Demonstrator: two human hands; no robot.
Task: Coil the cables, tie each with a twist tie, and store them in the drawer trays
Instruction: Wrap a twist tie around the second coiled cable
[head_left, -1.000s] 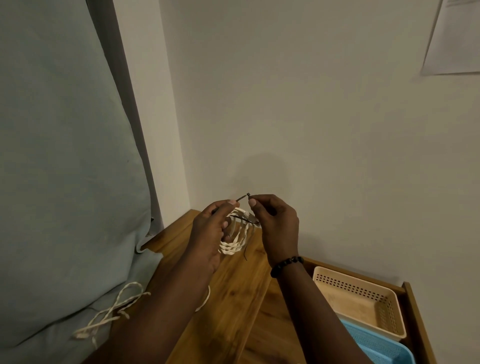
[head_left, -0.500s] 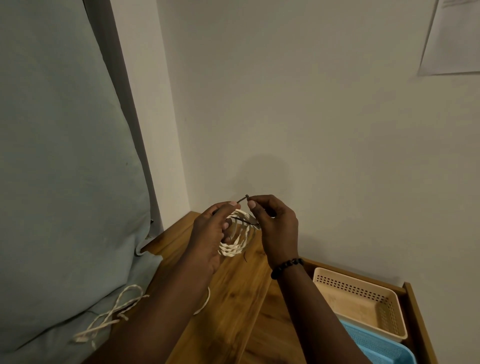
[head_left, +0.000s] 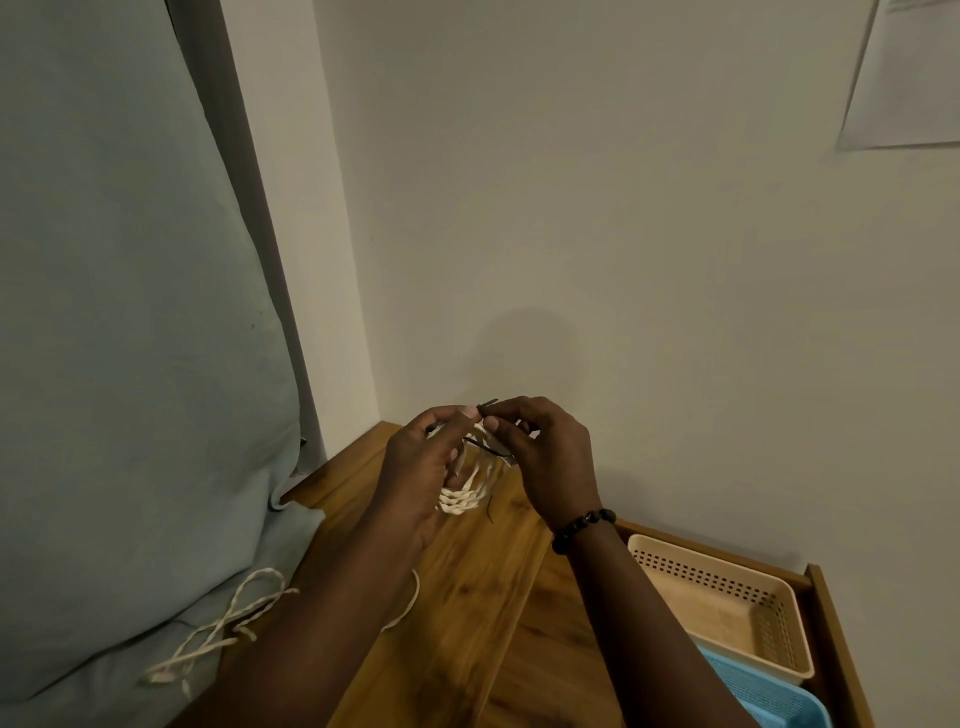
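at the far left a pale blue cushion (head_left: 130, 312) leans by the wall, with loose cream cable (head_left: 218, 629) trailing over its lower edge. above the wooden top (head_left: 467, 597), the left hand (head_left: 421, 467) curls round a coil of cream cable (head_left: 467, 493), whose loops hang down roughly upright between the two hands. a dark twist tie (head_left: 485, 448) crosses the top of the coil, slanting from upper left to lower right, with one end sticking up toward the wall. the right hand (head_left: 550, 457), a beaded bracelet (head_left: 582, 527) at its wrist, pinches the tie with thumb and fingertips, touching the left hand's fingertips. further right, in the open drawer (head_left: 831, 649), sit a beige tray (head_left: 727, 608) and a blue tray (head_left: 769, 696).
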